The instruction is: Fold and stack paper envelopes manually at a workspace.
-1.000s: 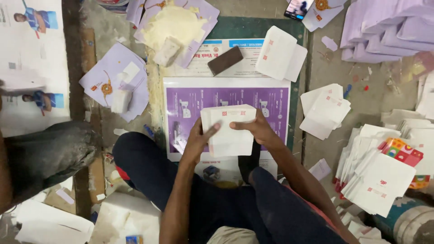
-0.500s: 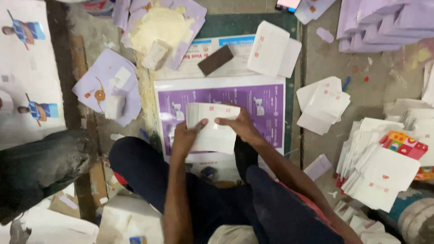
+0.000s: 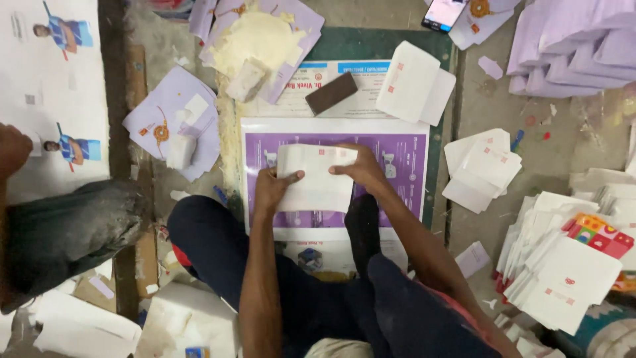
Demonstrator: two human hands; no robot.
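White envelope [image 3: 315, 179] (edges in both hands)

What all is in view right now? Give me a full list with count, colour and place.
envelope stack: one, white, held in both hands over the poster
poster: one, purple and white, on the floor under the hands
dark block: one, brown, above the poster
paste heap: one, pale yellow, on lilac paper, top centre
folded envelopes: one small pile, white, right of the block
loose envelopes: one pile, white, right of the poster
fanned envelopes: many, white, lower right
lilac sheets: one stack, top right
phone: one, top edge
left hand: grips the stack's left edge
right hand: grips its top right
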